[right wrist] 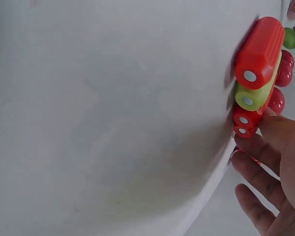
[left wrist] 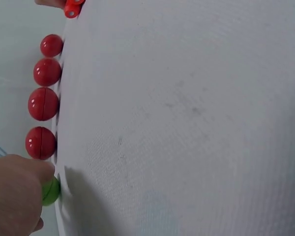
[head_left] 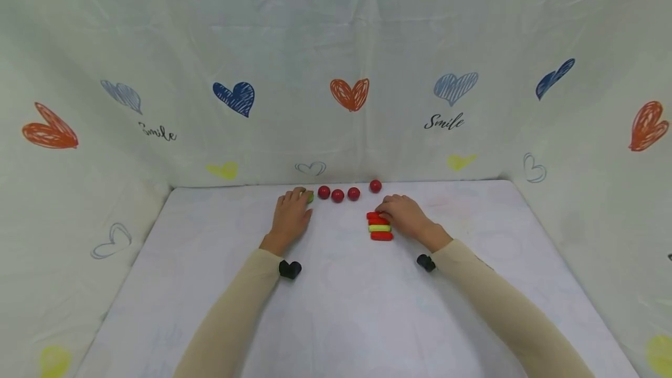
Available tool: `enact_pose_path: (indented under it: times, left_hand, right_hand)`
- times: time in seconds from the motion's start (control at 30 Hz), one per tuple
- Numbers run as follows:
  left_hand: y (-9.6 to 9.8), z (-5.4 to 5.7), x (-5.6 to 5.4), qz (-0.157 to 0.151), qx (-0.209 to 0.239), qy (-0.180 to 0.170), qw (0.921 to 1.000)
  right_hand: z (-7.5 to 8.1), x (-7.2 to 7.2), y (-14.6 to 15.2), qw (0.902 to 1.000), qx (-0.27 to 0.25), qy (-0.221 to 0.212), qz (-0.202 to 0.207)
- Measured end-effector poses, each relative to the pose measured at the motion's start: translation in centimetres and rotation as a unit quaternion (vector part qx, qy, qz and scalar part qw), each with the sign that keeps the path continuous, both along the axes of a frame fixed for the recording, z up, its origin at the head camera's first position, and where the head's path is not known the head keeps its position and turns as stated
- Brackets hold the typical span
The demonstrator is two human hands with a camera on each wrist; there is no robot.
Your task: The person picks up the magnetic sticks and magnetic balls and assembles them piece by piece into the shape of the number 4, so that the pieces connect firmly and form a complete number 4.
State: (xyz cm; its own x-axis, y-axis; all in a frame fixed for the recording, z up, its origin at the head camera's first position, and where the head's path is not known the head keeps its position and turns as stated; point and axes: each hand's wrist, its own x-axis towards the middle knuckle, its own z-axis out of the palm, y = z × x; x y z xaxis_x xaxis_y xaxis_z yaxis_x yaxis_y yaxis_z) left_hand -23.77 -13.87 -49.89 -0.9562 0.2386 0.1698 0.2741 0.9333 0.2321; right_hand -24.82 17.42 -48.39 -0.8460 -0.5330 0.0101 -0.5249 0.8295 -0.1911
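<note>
Beige sleeves (head_left: pixel 227 314) reaching over counter (head_left: pixel 341 319), left hand (head_left: pixel 290 214) bending fingers on green ball (left wrist: pixel 51 192) at far edge, whether gripping I cannot tell, red balls (head_left: pixel 338 195) lying right of it, right hand (head_left: pixel 408 214) pinching farthest red stick (head_left: pixel 371 215), other fingers loosely spread.

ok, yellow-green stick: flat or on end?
Flat: head view shows the yellow-green stick lying lengthwise on the table between red sticks.

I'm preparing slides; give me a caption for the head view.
Left hand on a green ball, right hand at a row of sticks, four red balls nearby.
</note>
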Motion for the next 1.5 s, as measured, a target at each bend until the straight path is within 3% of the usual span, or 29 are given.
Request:
enact_pose_path:
  times: [0.3,0.63,0.77,1.1,1.5]
  left_hand:
    - [0.0,-0.5,0.7,0.007,0.019,-0.009,0.9997]
    - [1.0,0.0,1.5,0.008,0.031,-0.011,0.9994]
    - [1.3,0.3,2.2,0.009,0.038,-0.015,0.9991]
    - [2.3,0.5,3.4,-0.017,0.05,-0.017,0.9985]
    - [2.9,0.2,4.4,-0.032,0.052,-0.013,0.998]
  right_hand:
    - [0.4,-0.2,-0.5,0.9992,-0.012,-0.038,0.008]
    - [0.5,-0.5,-0.1,0.9989,-0.019,-0.043,0.003]
    - [0.4,-0.4,-0.4,0.9991,-0.03,-0.029,0.006]
    - [0.5,0.5,-2.9,0.9967,-0.048,0.026,0.06]
    - [0.6,1.7,-5.2,0.9938,-0.053,0.036,0.091]
